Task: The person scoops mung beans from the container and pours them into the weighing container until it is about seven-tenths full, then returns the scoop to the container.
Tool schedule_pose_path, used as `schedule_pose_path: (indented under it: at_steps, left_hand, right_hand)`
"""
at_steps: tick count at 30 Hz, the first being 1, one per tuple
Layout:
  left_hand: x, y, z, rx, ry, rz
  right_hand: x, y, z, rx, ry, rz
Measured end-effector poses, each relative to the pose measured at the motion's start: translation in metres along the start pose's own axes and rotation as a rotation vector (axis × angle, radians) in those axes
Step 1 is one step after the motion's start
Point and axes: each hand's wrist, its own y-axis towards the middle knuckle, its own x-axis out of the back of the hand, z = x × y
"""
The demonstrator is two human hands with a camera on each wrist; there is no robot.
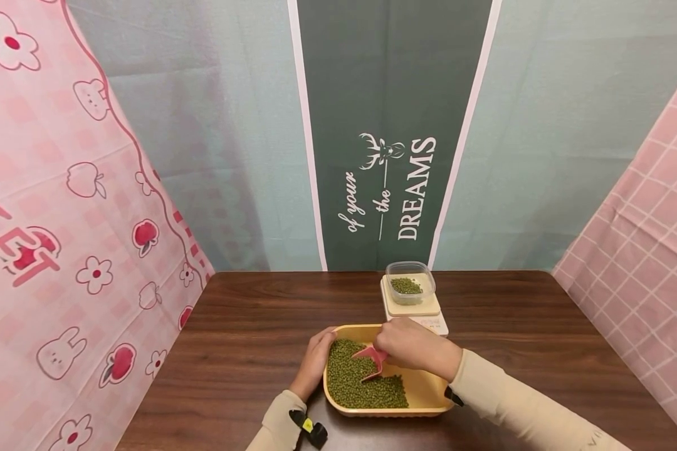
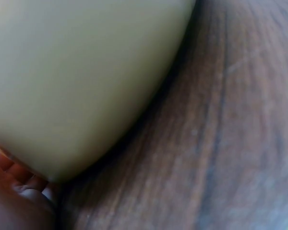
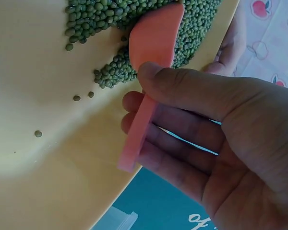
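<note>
Head view, right hand [image 1: 412,344]: its fingers are grasping a pink scoop [image 1: 374,359], whose blade is resting among green beans [image 1: 346,379] in a yellow tray [image 1: 425,389].
Head view, left hand [image 1: 314,360]: is gripping the tray's left side.
Head view, scale [image 1: 414,308]: is sitting beyond the tray on the desk [image 1: 271,326], bearing a clear container [image 1: 430,287].
Left wrist view, tray wall: is filling the upper left, fingers touching its lower edge.
Right wrist view, scoop handle: is lying between thumb and fingers.

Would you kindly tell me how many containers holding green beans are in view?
2: the yellow tray on the table, with the left hand at its side, and the clear container on the white scale beyond the tray.
</note>
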Motion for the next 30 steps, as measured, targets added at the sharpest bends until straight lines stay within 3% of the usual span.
schedule_pose_path:
  at_steps: [12, 30]
  left_hand:
    - [-0.0005, -0.0008, -0.0005, -0.007, -0.014, 0.01]
    - [-0.002, 0.0009, -0.0002, -0.003, -0.043, 0.002]
  right_hand:
    - [0.0003, 0.0066, 0.0055, 0.009, -0.048, 0.091]
    - [-0.0061, 0.0078, 0.002, 0.024, 0.034, 0.037]
